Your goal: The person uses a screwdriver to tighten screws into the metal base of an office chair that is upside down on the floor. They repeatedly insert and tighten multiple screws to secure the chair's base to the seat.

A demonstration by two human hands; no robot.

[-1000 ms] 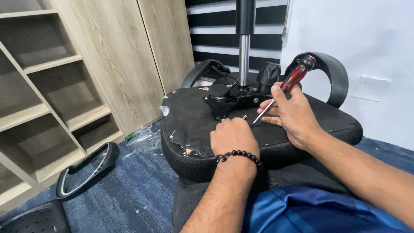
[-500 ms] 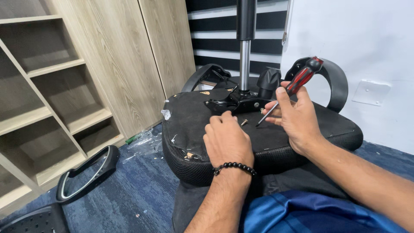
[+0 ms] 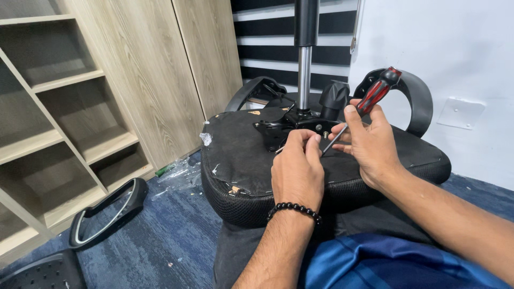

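An upturned black office chair seat point(image 3: 241, 155) rests across my lap, its metal mechanism plate point(image 3: 278, 127) and chrome gas column point(image 3: 304, 75) pointing up. My right hand point(image 3: 369, 142) grips a screwdriver with a red and black handle point(image 3: 375, 95), its tip angled down toward a screw on the plate. My left hand point(image 3: 297, 168), with a black bead bracelet on the wrist, has its fingertips pinched at the plate right beside the screwdriver tip. What those fingers pinch is too small to tell.
Black armrests point(image 3: 415, 96) curve up behind the seat. A loose armrest point(image 3: 107, 211) lies on the blue carpet at left, below an open wooden shelf unit point(image 3: 59, 123). Clear plastic wrapping point(image 3: 179, 174) lies near the cabinet doors. A white wall stands at right.
My left hand has slid forward across the seat to the mechanism plate. The right hand moved the screwdriver tip slightly toward the same spot.
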